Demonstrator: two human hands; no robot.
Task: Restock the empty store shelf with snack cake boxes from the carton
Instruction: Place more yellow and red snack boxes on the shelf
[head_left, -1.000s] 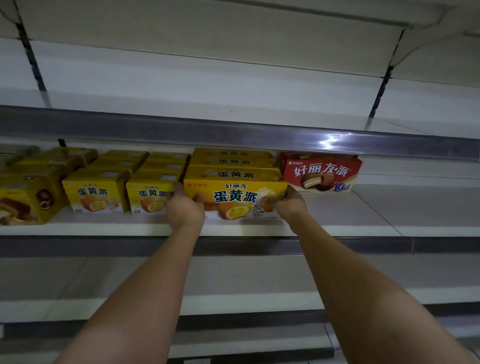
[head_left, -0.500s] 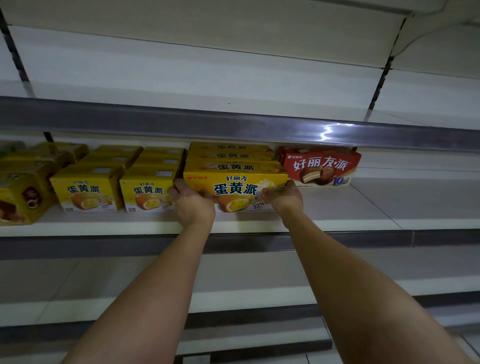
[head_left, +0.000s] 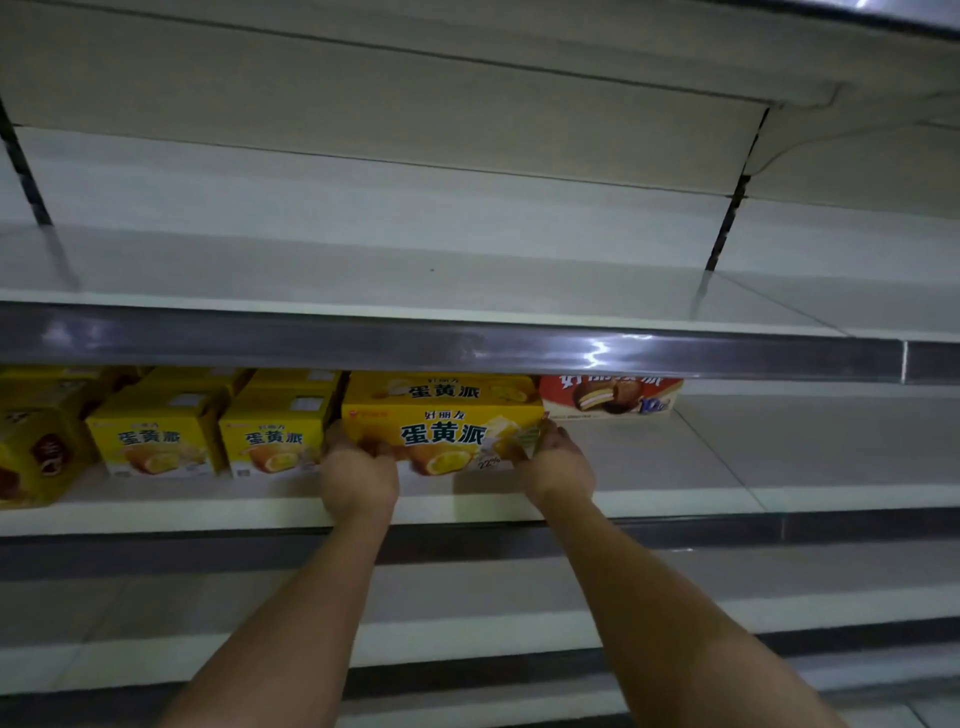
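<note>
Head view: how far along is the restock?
Done: yellow boxes line the shelf's left part. In hand: left hand and right hand grip the wide yellow snack cake box beside the red box. Left: the bare stretch rightward.

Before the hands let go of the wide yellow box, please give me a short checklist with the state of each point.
1. Left hand grips the wide yellow box at its left end: ok.
2. Right hand grips its right end: ok.
3. Box front faces outward, print upright: ok.
4. Box front in line with the small yellow boxes to its left: ok, roughly.
5. Box rests flat on the shelf: cannot tell, hands hide its lower edge.
6. Gap to the red box behind: cannot tell.
</note>
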